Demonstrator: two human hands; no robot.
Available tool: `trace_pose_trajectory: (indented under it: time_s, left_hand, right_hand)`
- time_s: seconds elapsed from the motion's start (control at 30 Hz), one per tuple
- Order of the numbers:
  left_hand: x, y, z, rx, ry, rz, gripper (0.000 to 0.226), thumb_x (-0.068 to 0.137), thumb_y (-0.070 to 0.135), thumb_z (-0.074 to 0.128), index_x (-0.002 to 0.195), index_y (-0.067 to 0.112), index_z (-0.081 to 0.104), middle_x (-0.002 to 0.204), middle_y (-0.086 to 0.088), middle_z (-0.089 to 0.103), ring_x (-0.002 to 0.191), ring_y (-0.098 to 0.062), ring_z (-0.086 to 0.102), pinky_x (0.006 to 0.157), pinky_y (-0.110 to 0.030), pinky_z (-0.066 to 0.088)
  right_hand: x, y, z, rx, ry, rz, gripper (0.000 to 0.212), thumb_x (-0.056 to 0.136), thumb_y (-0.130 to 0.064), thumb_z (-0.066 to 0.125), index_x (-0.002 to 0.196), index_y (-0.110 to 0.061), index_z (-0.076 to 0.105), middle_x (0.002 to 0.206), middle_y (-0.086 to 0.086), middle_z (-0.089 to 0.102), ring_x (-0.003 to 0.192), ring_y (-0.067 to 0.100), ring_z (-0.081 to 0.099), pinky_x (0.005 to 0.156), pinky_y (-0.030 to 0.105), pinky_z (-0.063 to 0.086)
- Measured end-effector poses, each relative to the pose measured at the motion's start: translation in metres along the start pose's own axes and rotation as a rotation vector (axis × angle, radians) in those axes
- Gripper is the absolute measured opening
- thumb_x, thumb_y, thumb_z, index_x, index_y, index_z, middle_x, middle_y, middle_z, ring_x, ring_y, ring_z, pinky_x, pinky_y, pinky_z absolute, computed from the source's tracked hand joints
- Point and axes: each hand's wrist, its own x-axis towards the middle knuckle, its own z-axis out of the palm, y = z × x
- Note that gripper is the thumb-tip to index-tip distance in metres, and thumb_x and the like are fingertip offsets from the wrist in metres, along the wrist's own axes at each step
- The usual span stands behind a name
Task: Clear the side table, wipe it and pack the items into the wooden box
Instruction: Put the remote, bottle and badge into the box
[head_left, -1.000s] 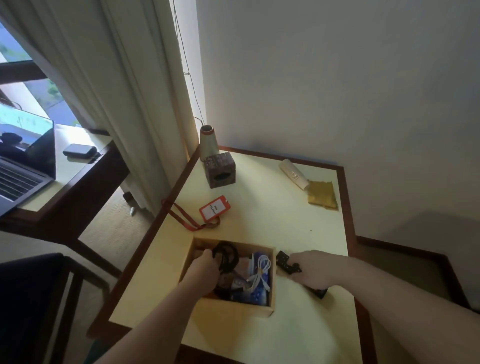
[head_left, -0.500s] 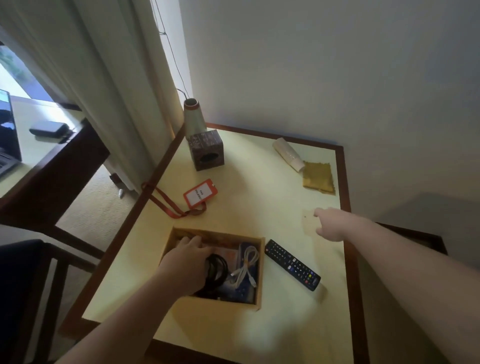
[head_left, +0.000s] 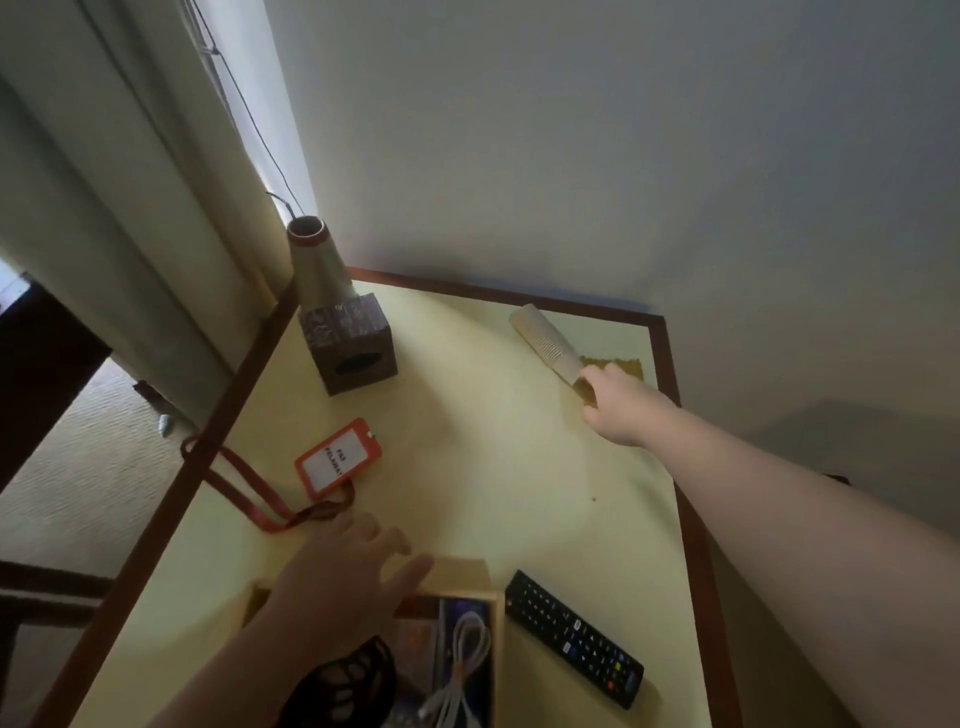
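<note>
Head view. Right hand (head_left: 618, 408): reaching to the far right corner of the surface (head_left: 467, 441), fingers curling onto the near edge of the yellow cloth (head_left: 615, 366); whether it is truly pinching the cloth or only touching it is hard to tell through the blur. Pale ribbed tube (head_left: 543, 338): lying just beyond that hand, one end touching the cloth.

Left hand (head_left: 343, 577): hovering over the far rim of the wooden box (head_left: 467, 571), fingers spreading loosely, holding nothing. Box: sitting directly beneath that hand at the near edge, containing a white cable (head_left: 462, 660) and a black strap-like item (head_left: 343, 686). Black remote (head_left: 571, 636): lying just right of the box, between the two hands. Red badge holder (head_left: 337, 457) with lanyard: lying just beyond the left hand's fingertips. Wooden cube (head_left: 353, 348) and cone-shaped vase (head_left: 317, 270): standing well beyond the left hand, touching each other.
</note>
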Motion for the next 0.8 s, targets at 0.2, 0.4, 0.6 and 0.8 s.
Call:
trace_pose_trajectory:
  time_s: [0.2,0.4,0.6,0.8]
  left_hand:
    - [0.011,-0.005,0.015,-0.024,-0.019,-0.040,0.077,0.091,0.083,0.004,0.091,0.029,0.059,0.087,0.014,0.057,0.083,0.000,0.051,0.076,-0.021,0.045]
    - [0.011,-0.008,0.021,-0.026,0.029,-0.023,0.104,0.072,0.088,-0.022,0.093,0.027,0.061,0.085,0.012,0.057,0.080,-0.001,0.053,0.073,-0.018,0.045]
    - [0.005,-0.005,0.021,0.014,0.063,-0.041,0.077,0.094,0.081,0.004,0.081,0.026,0.056,0.077,0.008,0.055,0.070,-0.005,0.053,0.068,-0.023,0.049]
    - [-0.012,0.002,0.016,-0.025,0.150,-0.030,0.057,0.101,0.074,0.025,0.087,0.031,0.060,0.087,0.012,0.061,0.082,-0.005,0.056,0.077,-0.027,0.044]
  right_hand:
    - [0.076,-0.020,0.003,0.013,0.127,0.075,0.043,0.100,-0.044,0.054,0.136,-0.023,0.047,0.128,0.009,0.059,0.118,0.035,0.058,0.094,0.046,0.044]
    - [0.103,-0.031,0.029,0.101,0.209,0.202,0.038,0.101,-0.031,0.054,0.134,-0.014,0.046,0.123,0.016,0.061,0.109,0.037,0.060,0.083,0.042,0.043]
    - [0.051,-0.038,0.023,0.284,0.225,0.188,0.046,0.099,-0.028,0.058,0.140,-0.014,0.045,0.122,0.016,0.058,0.106,0.036,0.058,0.078,0.038,0.050]
    - [-0.077,-0.071,0.005,0.352,0.192,-0.141,0.063,0.097,-0.037,0.067,0.153,-0.029,0.038,0.132,-0.004,0.056,0.105,0.016,0.060,0.085,0.040,0.059]
